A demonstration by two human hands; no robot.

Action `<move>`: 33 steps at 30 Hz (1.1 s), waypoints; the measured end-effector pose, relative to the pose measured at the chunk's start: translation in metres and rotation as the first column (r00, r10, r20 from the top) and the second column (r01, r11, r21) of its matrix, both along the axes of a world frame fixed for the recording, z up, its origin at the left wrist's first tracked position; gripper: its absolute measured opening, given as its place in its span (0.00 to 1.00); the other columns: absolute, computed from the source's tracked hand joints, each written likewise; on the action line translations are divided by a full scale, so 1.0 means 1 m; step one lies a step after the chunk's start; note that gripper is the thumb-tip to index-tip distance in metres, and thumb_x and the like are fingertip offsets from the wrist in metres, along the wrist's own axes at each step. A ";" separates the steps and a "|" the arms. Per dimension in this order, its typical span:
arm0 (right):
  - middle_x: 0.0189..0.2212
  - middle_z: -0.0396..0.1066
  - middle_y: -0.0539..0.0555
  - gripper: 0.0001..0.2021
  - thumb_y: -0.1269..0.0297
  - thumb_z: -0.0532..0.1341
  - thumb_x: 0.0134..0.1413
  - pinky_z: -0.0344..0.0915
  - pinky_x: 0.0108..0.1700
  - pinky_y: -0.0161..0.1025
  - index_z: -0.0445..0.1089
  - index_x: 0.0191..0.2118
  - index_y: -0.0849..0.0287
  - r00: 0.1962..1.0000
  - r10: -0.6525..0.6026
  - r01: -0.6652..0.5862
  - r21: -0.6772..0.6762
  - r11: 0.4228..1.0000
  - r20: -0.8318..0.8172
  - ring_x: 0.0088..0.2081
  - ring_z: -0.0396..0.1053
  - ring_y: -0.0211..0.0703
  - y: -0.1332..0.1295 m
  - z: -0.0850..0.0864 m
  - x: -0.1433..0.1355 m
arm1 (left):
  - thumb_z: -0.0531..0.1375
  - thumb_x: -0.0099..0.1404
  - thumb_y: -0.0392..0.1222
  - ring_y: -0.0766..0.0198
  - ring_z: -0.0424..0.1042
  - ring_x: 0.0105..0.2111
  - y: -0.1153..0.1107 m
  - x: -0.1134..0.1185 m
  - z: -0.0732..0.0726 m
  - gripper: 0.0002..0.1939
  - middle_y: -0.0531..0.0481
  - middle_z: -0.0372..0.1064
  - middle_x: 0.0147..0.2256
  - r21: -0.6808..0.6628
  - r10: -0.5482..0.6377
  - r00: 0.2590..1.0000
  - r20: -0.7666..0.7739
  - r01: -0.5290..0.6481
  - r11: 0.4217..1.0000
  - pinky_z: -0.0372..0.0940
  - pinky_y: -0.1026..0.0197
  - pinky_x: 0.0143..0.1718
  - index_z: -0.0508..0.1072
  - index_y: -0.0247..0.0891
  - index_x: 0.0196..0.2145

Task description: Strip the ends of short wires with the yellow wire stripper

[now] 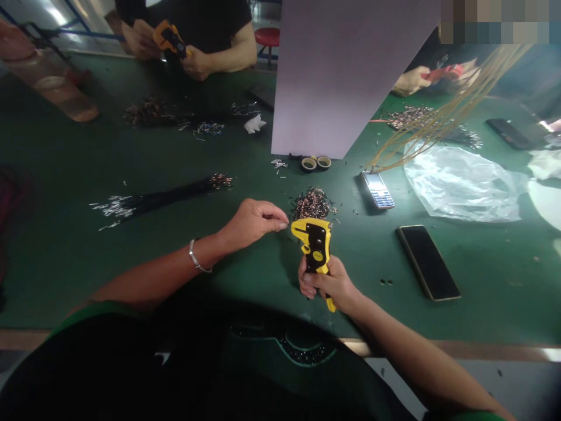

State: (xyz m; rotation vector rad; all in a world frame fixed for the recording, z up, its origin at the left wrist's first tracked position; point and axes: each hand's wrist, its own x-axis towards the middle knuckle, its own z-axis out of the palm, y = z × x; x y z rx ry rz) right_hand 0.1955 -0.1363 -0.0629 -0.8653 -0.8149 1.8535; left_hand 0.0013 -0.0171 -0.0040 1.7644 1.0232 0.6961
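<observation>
My right hand (326, 280) is wrapped round the handle of a yellow and black wire stripper (316, 248), its jaws pointing left. Close to those jaws, my left hand (258, 222) has thumb and forefinger pinched together; whatever lies between the fingertips is too small to make out. Just beyond the tool is a pile of short black and copper wire scraps (312, 203). A bundle of black wires (170, 196) lies to the left, with silvery ends at its left and copper ends at its right.
An upright pale panel (324, 76) stands ahead, two tape rolls (316, 164) at its foot. On the right are a keypad phone (377, 190), a dark smartphone (428, 263) and a plastic bag (467, 184). Across the green table (245, 292), other people's hands hold tools.
</observation>
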 end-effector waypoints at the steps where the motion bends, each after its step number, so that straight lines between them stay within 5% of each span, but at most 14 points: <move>1: 0.16 0.63 0.44 0.10 0.68 0.69 0.46 0.60 0.19 0.34 0.67 0.31 0.62 1.000 0.001 -0.001 0.005 1.000 0.000 0.16 0.59 0.32 0.001 -0.001 0.000 | 0.65 0.54 0.36 0.68 0.70 0.26 0.000 0.000 -0.001 0.03 0.50 0.76 0.27 -0.002 0.002 1.000 -0.002 -0.002 1.000 0.65 0.65 0.30 0.80 0.36 0.28; 23: 0.20 0.65 0.46 0.08 0.70 0.68 0.46 0.61 0.22 0.37 0.69 0.33 0.61 0.998 0.028 -0.026 0.037 0.999 -0.057 0.19 0.61 0.35 0.010 0.000 0.003 | 0.64 0.53 0.36 0.68 0.70 0.25 -0.002 0.000 -0.003 0.03 0.50 0.75 0.24 -0.009 0.060 0.998 -0.024 -0.060 0.998 0.64 0.65 0.27 0.79 0.35 0.27; 33: 0.25 0.68 0.50 0.12 0.66 0.70 0.43 0.64 0.31 0.42 0.70 0.35 0.61 0.999 0.039 -0.039 0.102 0.994 0.005 0.26 0.65 0.41 0.014 0.006 0.007 | 0.64 0.55 0.37 0.71 0.66 0.21 -0.005 0.000 -0.005 0.05 0.52 0.70 0.20 -0.159 0.091 0.994 0.065 -0.080 0.984 0.61 0.67 0.24 0.78 0.33 0.29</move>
